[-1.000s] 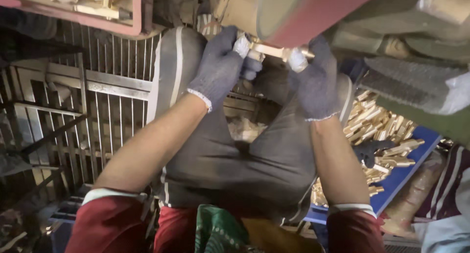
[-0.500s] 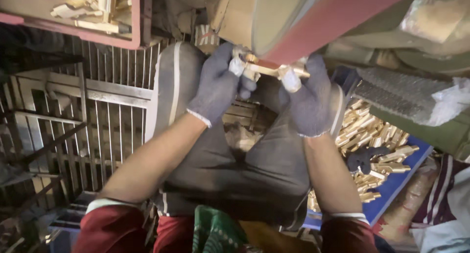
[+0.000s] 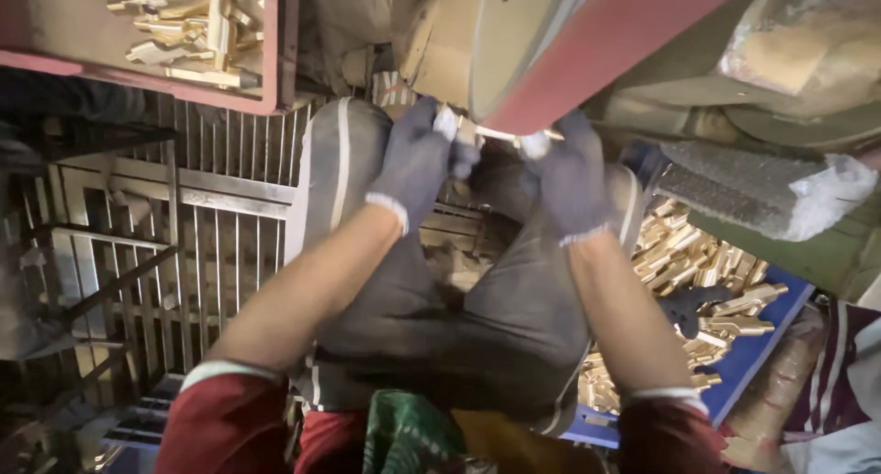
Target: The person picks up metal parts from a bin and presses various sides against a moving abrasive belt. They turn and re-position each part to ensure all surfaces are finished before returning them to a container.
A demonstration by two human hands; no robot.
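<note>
Both gloved hands press a small brass piece (image 3: 477, 133) up against the red sanding belt (image 3: 606, 56).

The left hand (image 3: 418, 162) and right hand (image 3: 569, 176) each pinch one end of the piece, which sits between them at the belt's lower edge, mostly hidden. Doing this well likely calls for even pressure from both sides and fingertips kept off the belt. Both forearms reach forward over the knees, wrists raised. A blue tray (image 3: 762, 345) of brass parts lies at the right.
</note>
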